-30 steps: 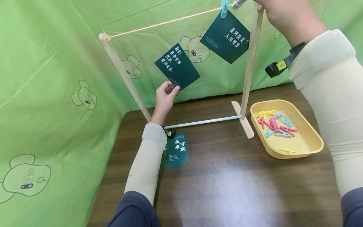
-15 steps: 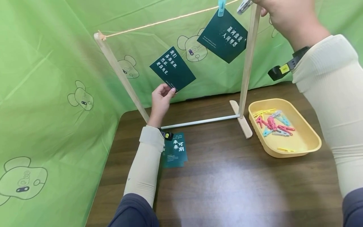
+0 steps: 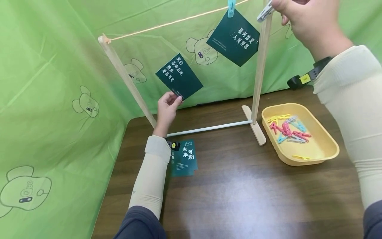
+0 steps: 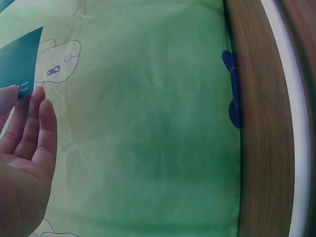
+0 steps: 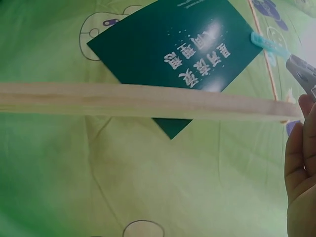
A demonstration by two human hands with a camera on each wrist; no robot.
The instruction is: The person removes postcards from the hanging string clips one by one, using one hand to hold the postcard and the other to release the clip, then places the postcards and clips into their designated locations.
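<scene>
Head view: one card (image 3: pixel 237 41) hangs pegged; left hand (image 3: pixel 166 111) pinches a second card (image 3: pixel 179 76), right hand (image 3: pixel 307 23) grips a grey peg (image 3: pixel 264 14); a third card (image 3: pixel 185 157) lies near the counter's left edge.

White Chinese characters are printed on three dark green cards. The card lying on the table (image 3: pixel 185 157) reads 未来可期. The hanging card (image 3: pixel 237 37) reads 星河滚烫 人间理想. The held card (image 3: pixel 179 76) has three columns too small to read with certainty.
</scene>
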